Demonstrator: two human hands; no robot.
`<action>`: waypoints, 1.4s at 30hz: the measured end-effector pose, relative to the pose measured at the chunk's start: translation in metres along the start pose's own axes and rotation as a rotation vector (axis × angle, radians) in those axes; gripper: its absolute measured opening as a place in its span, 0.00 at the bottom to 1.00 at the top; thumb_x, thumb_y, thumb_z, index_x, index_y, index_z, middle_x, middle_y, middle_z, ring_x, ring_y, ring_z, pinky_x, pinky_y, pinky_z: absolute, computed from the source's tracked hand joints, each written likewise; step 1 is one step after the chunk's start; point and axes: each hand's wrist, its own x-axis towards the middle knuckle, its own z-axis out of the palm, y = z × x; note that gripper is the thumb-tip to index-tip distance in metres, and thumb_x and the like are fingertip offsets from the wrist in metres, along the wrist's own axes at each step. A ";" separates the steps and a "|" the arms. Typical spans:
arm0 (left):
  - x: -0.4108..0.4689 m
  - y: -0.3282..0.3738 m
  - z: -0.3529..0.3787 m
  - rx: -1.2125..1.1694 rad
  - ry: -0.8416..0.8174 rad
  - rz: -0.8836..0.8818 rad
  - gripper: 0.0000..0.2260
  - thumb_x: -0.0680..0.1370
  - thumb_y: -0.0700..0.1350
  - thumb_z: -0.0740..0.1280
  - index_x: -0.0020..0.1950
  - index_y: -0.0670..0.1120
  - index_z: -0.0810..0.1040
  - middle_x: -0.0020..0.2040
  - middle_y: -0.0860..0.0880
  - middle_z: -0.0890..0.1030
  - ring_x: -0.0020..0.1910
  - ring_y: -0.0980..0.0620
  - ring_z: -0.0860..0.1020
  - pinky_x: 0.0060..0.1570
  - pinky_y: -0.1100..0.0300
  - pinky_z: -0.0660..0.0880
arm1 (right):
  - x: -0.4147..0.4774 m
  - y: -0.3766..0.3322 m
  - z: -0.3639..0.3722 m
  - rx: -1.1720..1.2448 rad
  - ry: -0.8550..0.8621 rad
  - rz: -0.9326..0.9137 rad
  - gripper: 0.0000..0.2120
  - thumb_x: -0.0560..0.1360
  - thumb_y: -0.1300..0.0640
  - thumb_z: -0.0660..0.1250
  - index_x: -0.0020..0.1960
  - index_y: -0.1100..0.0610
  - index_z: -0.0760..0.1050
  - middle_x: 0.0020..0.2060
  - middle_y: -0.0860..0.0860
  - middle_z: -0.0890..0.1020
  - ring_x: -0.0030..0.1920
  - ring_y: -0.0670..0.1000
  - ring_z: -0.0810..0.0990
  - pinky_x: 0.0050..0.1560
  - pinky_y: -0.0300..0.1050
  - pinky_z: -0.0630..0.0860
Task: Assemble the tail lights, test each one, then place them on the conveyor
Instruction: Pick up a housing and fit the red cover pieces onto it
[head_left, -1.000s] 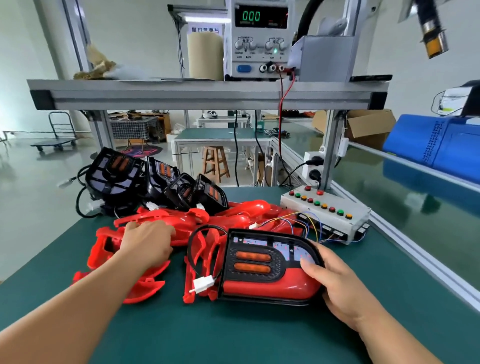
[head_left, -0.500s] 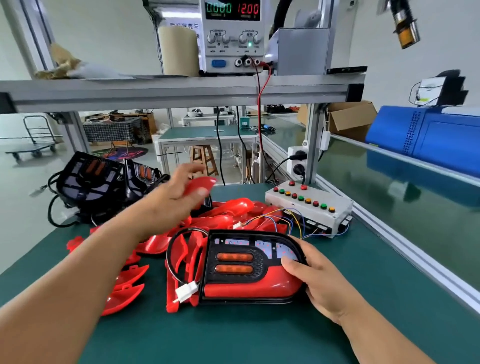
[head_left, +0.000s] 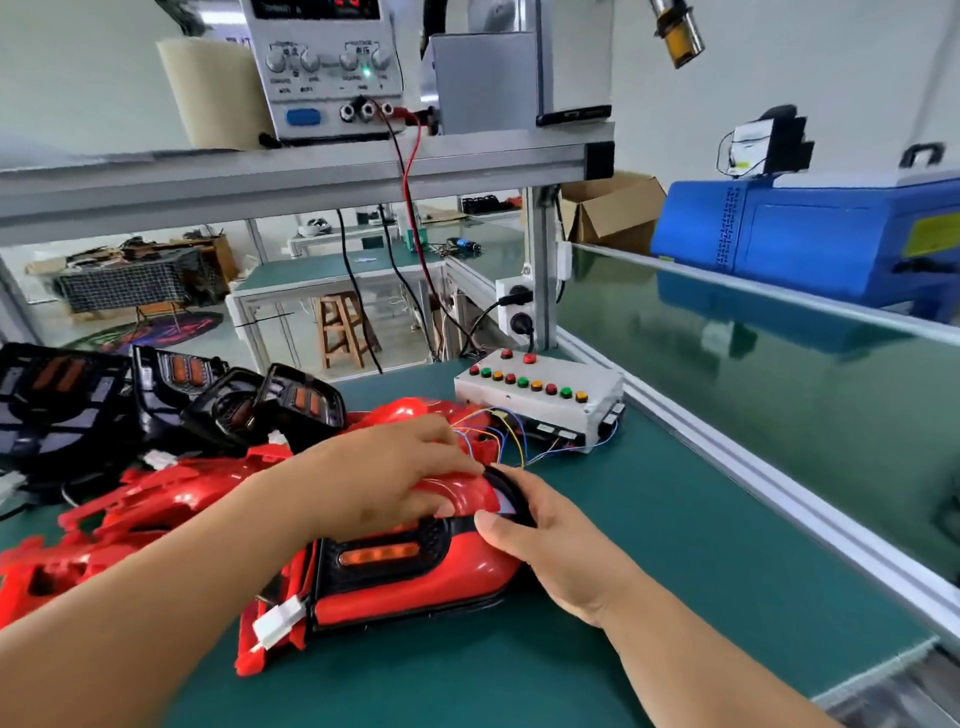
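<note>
A red and black tail light (head_left: 395, 577) with two orange strips lies on the green mat in front of me. My left hand (head_left: 395, 467) holds a red cover piece (head_left: 462, 493) down on the light's upper half. My right hand (head_left: 540, 535) grips the light's right end, thumb on top. A white connector (head_left: 278, 621) on a wire sticks out at the light's left end. Several loose red covers (head_left: 140, 504) lie to the left, and several black lamp inserts (head_left: 156, 395) stand behind them.
A white test box (head_left: 540, 400) with coloured buttons and thin wires sits behind the light. A power supply (head_left: 322, 67) stands on the metal shelf (head_left: 291, 171) above. The green conveyor (head_left: 779, 374) runs along the right, with a blue machine (head_left: 810, 239) beyond it.
My left hand picked a red cover from the pile, carried it right and set it on the tail light. My right hand stayed on the light's right end. The camera turned right.
</note>
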 end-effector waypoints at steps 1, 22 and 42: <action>-0.003 -0.001 0.003 0.051 0.030 0.000 0.22 0.78 0.60 0.62 0.72 0.64 0.66 0.65 0.62 0.63 0.62 0.62 0.66 0.59 0.72 0.57 | 0.000 0.000 0.000 -0.005 -0.002 -0.002 0.23 0.77 0.63 0.69 0.70 0.55 0.68 0.62 0.52 0.80 0.61 0.51 0.80 0.65 0.49 0.75; -0.078 -0.010 0.020 -0.121 0.385 -0.353 0.19 0.72 0.56 0.66 0.62 0.57 0.80 0.45 0.64 0.72 0.46 0.66 0.73 0.43 0.76 0.65 | 0.002 0.003 -0.001 -0.115 0.014 -0.037 0.35 0.70 0.54 0.73 0.73 0.54 0.65 0.64 0.52 0.77 0.64 0.51 0.77 0.67 0.55 0.73; -0.068 -0.011 0.045 -0.655 0.336 -0.428 0.19 0.80 0.50 0.59 0.63 0.74 0.67 0.58 0.59 0.75 0.60 0.68 0.70 0.58 0.76 0.63 | -0.003 -0.002 0.001 -0.191 -0.036 -0.109 0.20 0.75 0.56 0.71 0.64 0.47 0.70 0.59 0.50 0.80 0.56 0.46 0.80 0.55 0.39 0.77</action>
